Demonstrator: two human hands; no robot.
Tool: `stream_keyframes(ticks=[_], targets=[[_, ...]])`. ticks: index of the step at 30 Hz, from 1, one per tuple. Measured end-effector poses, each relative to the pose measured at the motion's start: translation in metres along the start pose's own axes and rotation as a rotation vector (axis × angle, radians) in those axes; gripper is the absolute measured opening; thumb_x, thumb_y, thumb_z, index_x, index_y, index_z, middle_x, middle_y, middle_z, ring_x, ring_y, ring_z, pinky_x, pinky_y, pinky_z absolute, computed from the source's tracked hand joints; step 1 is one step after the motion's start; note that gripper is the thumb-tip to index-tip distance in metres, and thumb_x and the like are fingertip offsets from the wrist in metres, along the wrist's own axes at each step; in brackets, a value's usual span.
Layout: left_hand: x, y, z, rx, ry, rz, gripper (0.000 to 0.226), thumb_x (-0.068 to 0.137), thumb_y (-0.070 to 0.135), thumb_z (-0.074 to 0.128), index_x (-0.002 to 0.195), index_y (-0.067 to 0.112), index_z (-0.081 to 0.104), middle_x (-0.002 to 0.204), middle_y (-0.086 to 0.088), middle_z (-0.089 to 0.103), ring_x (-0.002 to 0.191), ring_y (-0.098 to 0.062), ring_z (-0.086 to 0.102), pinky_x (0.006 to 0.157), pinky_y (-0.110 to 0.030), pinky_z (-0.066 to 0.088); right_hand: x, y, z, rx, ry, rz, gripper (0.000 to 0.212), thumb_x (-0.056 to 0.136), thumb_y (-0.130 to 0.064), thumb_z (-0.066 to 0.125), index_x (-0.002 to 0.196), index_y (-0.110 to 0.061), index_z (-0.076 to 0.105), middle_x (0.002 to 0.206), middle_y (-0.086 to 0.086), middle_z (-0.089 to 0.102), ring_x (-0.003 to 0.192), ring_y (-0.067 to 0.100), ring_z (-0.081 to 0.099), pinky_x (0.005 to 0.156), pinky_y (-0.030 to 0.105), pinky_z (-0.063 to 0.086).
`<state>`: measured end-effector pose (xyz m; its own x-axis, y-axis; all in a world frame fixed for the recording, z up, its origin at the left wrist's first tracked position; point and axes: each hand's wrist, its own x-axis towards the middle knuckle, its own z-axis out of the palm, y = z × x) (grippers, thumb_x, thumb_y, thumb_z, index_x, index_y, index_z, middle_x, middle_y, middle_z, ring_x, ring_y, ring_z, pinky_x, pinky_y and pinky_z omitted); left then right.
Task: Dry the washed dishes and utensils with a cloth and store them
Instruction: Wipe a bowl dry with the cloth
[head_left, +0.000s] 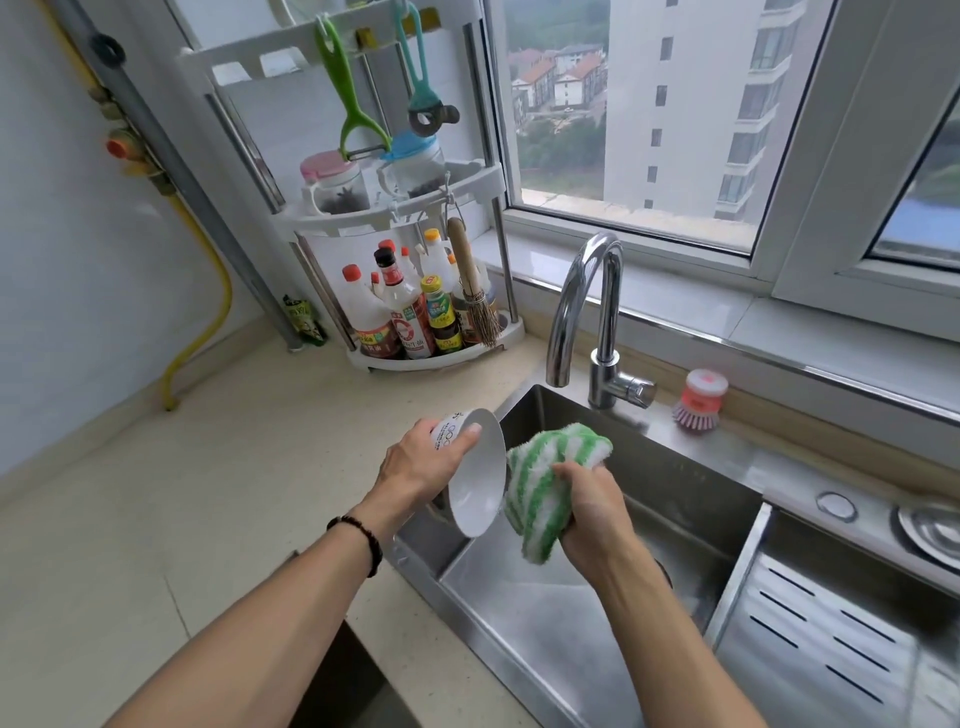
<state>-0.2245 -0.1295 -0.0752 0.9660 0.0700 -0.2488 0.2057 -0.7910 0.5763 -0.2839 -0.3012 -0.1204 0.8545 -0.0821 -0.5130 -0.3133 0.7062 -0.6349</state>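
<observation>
A white bowl (478, 478) with dark print on its outside is tilted on its side over the left edge of the steel sink (582, 613), its opening facing right. My left hand (421, 462) grips it by the rim, thumb on the upper edge. My right hand (592, 512) holds a bunched green-and-white striped cloth (545, 478) just to the right of the bowl. The cloth touches the bowl's rim at its lower right.
A chrome faucet (592, 312) arches over the sink's back. A pink dish brush (698, 402) stands on the ledge behind. A white corner rack (410, 270) holds sauce bottles, jars and hanging peelers. A slotted drain tray (826, 639) lies on the right. Beige counter (182, 493) spreads left.
</observation>
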Motion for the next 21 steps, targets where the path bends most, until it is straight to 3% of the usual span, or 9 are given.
stream_keyframes(ticks=[3, 6, 8, 10, 12, 14, 18, 20, 21], targets=[[0.000, 0.000, 0.002, -0.142, -0.031, -0.045, 0.057, 0.087, 0.075, 0.048, 0.102, 0.021, 0.056, 0.098, -0.005, 0.063, 0.088, -0.026, 0.063, 0.072, -0.038, 0.053, -0.009, 0.001, 0.019, -0.230, -0.194, -0.116, 0.066, 0.082, 0.007, 0.053, 0.143, -0.016, 0.043, 0.135, 0.012, 0.057, 0.124, 0.029, 0.056, 0.110, 0.053, 0.042], [-0.003, 0.006, 0.005, -0.291, -0.045, -0.078, 0.076, 0.070, 0.088, 0.041, 0.096, 0.019, 0.061, 0.096, -0.009, 0.067, 0.090, -0.031, 0.066, 0.085, -0.046, 0.054, -0.026, 0.017, 0.040, -0.658, -0.503, -0.139, 0.072, 0.073, 0.000, 0.067, 0.138, -0.021, 0.045, 0.127, 0.001, 0.061, 0.119, 0.016, 0.059, 0.109, 0.039, 0.047], [-0.004, 0.008, 0.002, -0.275, -0.045, -0.052, 0.074, 0.071, 0.084, 0.039, 0.095, 0.018, 0.062, 0.097, -0.009, 0.067, 0.094, -0.030, 0.065, 0.094, -0.049, 0.051, -0.026, 0.031, 0.042, -1.016, -0.637, -0.206, 0.081, 0.073, -0.016, 0.074, 0.145, -0.020, 0.038, 0.133, -0.002, 0.057, 0.121, 0.015, 0.057, 0.109, 0.036, 0.046], [-0.005, 0.006, -0.002, -0.286, -0.071, -0.047, 0.072, 0.071, 0.085, 0.039, 0.095, 0.022, 0.064, 0.099, -0.008, 0.069, 0.094, -0.030, 0.067, 0.093, -0.051, 0.053, -0.015, 0.036, 0.031, -1.479, -0.651, -0.371, 0.092, 0.074, -0.027, 0.077, 0.152, -0.016, 0.029, 0.155, 0.004, 0.038, 0.137, 0.022, 0.043, 0.117, 0.038, 0.036], [-0.007, 0.004, -0.004, -0.283, -0.087, -0.018, 0.068, 0.075, 0.082, 0.040, 0.098, 0.023, 0.065, 0.098, -0.007, 0.070, 0.092, -0.029, 0.068, 0.088, -0.051, 0.055, -0.004, 0.037, 0.019, -1.907, -0.623, -0.521, 0.092, 0.080, -0.024, 0.075, 0.155, -0.012, 0.024, 0.168, 0.006, 0.003, 0.153, 0.024, 0.014, 0.125, 0.039, 0.018], [-0.008, 0.002, -0.001, -0.267, -0.025, 0.030, 0.062, 0.080, 0.077, 0.040, 0.099, 0.024, 0.066, 0.095, -0.003, 0.070, 0.090, -0.025, 0.067, 0.085, -0.045, 0.056, -0.001, 0.037, 0.021, -1.932, -0.591, -0.503, 0.094, 0.081, -0.027, 0.074, 0.157, -0.013, 0.021, 0.168, 0.007, -0.010, 0.155, 0.024, 0.001, 0.127, 0.041, 0.008], [-0.016, 0.007, 0.003, -0.317, 0.203, 0.038, 0.060, 0.084, 0.071, 0.042, 0.095, 0.019, 0.069, 0.089, -0.001, 0.070, 0.087, -0.022, 0.064, 0.077, -0.037, 0.050, -0.017, 0.031, 0.042, -1.278, -0.650, -0.280, 0.097, 0.063, -0.045, 0.080, 0.149, -0.025, 0.039, 0.153, 0.000, 0.042, 0.138, 0.021, 0.042, 0.117, 0.042, 0.035], [-0.013, 0.003, -0.003, -0.285, 0.125, 0.086, 0.060, 0.084, 0.071, 0.042, 0.095, 0.018, 0.069, 0.088, -0.003, 0.071, 0.086, -0.024, 0.066, 0.080, -0.040, 0.052, -0.018, 0.025, 0.033, -1.388, -0.729, -0.383, 0.081, 0.070, -0.034, 0.080, 0.142, -0.020, 0.047, 0.151, -0.001, 0.043, 0.131, 0.016, 0.044, 0.115, 0.039, 0.037], [-0.012, 0.000, -0.007, -0.276, 0.060, 0.100, 0.059, 0.083, 0.072, 0.043, 0.094, 0.020, 0.069, 0.088, -0.003, 0.072, 0.086, -0.024, 0.068, 0.080, -0.042, 0.054, -0.015, 0.023, 0.026, -1.623, -0.737, -0.512, 0.074, 0.075, -0.029, 0.079, 0.141, -0.016, 0.047, 0.158, 0.003, 0.035, 0.137, 0.020, 0.039, 0.118, 0.042, 0.032]])
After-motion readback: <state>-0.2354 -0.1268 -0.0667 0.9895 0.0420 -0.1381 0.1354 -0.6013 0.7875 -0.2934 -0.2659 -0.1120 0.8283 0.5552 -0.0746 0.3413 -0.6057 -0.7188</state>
